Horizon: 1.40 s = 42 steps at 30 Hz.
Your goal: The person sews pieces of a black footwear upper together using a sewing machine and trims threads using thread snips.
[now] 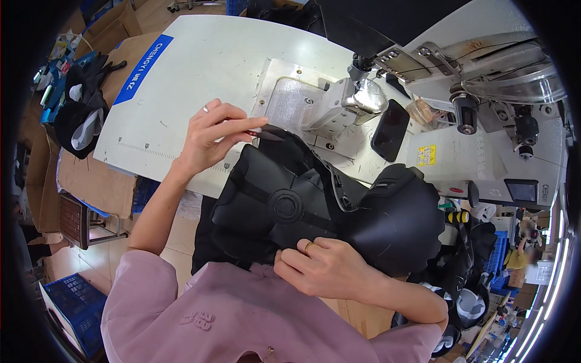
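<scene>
My left hand [212, 134] is raised over the machine table's near edge, its fingers closed on a small pointed tool [265, 134] with a red handle and a dark metal blade. The tool's tip meets the upper edge of a black leather-like sewn piece [248, 181], which lies bunched across my lap and against the table edge. A round raised emblem [285, 206] sits on that piece, and a strip with metal-looking eyelets runs along its fold. Lower down, my right hand [327, 266] pinches the piece's near edge, fingers curled into the material.
A sewing machine head [357, 100] stands just beyond the piece on the white table [200, 72]. A dark phone [390, 130] lies beside it. Cardboard and black sewn parts [82, 121] are at the left, a blue crate [75, 308] at lower left. Loose threads dot the table.
</scene>
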Motion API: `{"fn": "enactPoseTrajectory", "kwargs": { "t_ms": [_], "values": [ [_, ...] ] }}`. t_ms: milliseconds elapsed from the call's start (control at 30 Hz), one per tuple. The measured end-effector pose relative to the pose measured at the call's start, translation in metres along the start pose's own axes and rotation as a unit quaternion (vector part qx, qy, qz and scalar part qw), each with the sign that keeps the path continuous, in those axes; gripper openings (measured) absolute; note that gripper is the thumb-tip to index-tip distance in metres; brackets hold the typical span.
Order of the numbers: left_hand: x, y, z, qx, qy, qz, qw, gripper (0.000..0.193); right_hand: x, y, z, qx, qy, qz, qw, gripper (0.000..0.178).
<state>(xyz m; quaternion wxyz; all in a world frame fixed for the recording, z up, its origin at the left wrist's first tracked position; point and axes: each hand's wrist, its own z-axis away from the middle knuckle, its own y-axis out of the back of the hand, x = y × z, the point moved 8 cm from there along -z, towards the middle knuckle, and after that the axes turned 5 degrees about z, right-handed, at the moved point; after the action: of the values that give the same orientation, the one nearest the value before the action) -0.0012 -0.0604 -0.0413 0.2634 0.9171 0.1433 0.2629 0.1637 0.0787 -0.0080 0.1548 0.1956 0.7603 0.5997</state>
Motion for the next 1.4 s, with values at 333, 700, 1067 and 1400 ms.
{"fn": "enactPoseTrajectory", "kwargs": {
  "t_ms": [333, 700, 1067, 1400],
  "values": [
    [-0.002, -0.006, -0.005, 0.039, 0.054, 0.056, 0.996, 0.035, 0.003, -0.002, 0.000, 0.011, -0.008, -0.012, 1.000, 0.008],
    [0.031, 0.040, -0.037, 0.013, 0.121, 0.096, 0.988, 0.030, 0.021, 0.084, 0.045, 0.306, -0.191, 0.393, 0.846, 0.048],
    [0.115, -0.023, -0.052, -0.181, -0.092, 0.065, 0.977, 0.029, 0.072, 0.040, 0.113, 0.406, -0.475, -0.154, 0.765, 0.031],
    [0.107, -0.030, -0.054, -0.195, 0.002, 0.153, 0.969, 0.027, 0.070, 0.031, 0.123, 0.424, -0.494, -0.198, 0.733, 0.025]
  ]
}}
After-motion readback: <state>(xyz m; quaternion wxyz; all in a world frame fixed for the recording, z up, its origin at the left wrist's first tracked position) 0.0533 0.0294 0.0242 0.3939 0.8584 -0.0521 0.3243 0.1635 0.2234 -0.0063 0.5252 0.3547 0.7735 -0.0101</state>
